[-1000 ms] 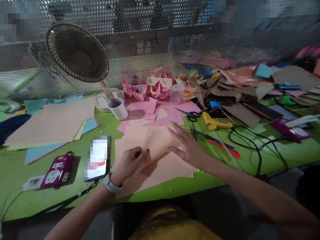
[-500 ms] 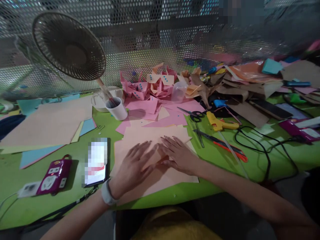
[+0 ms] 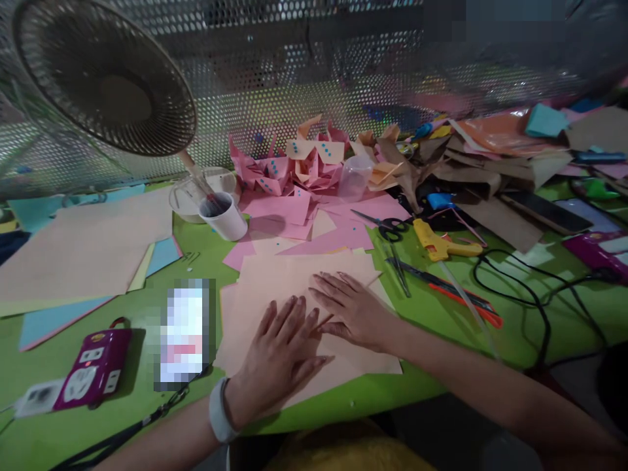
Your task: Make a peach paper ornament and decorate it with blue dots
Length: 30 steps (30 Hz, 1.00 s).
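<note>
Both of my hands lie flat on a stack of peach paper sheets (image 3: 275, 275) at the near edge of the green table (image 3: 441, 327). My left hand (image 3: 282, 350), with a white wristband, presses down with fingers spread. My right hand (image 3: 350, 307) rests beside it, fingers together and pointing left, touching the same sheet. Neither hand grips anything. A pile of folded pink and peach paper pieces with blue dots (image 3: 299, 167) sits behind the sheets.
A fan (image 3: 103, 78) stands at the back left beside a white cup (image 3: 223, 214). A phone (image 3: 184, 333) and a purple power strip (image 3: 91, 366) lie left. Scissors (image 3: 385, 226), a yellow glue gun (image 3: 441, 243), an orange cutter (image 3: 456, 294) and black cables (image 3: 530, 294) lie right.
My left hand let go of the folded paper edge and laid flat. Both hands now press the sheet down. The view moved closer to the table.
</note>
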Tool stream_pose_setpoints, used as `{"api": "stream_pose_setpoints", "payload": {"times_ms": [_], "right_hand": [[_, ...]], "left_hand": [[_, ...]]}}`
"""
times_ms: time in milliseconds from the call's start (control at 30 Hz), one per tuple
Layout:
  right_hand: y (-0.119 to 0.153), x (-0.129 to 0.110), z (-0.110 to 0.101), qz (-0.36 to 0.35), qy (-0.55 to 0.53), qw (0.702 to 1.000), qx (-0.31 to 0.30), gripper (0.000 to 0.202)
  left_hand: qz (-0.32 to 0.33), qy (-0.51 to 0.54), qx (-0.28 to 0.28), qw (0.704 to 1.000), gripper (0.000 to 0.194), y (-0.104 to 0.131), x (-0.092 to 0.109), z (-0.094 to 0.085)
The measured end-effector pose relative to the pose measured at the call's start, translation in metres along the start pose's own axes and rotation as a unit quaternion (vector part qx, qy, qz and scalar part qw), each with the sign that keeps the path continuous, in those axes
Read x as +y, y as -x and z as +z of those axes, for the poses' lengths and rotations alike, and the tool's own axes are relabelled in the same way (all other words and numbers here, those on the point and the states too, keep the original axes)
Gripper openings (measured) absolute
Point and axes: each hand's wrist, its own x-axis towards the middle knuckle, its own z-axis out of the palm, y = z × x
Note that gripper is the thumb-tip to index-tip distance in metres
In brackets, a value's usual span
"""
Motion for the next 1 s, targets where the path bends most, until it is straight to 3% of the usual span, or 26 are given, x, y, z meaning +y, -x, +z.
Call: {"api": "stream_pose_setpoints", "payload": {"times_ms": [133,500,1000], "right_hand": [[-0.0010,0.0003,-0.0009,-0.006,-0.008,1.000,0.001,0.063],[-0.0017,0.0005,-0.0026,-0.009,-0.004,1.000,-0.003,0.063],[-0.0020,-0.0012,-0.0017,0.004,0.001,1.000,0.004,0.060]], "left_hand": [[0.003,-0.001,0.014,1.000,0.074,0.0007,0.0009,-0.0015],[0.010,-0.004,-0.023,1.000,0.074,0.0012,-0.0011,-0.0043],[0.007,-0.023,-0.027,0.999,0.072,-0.0039,-0.0014,-0.0093]]}}
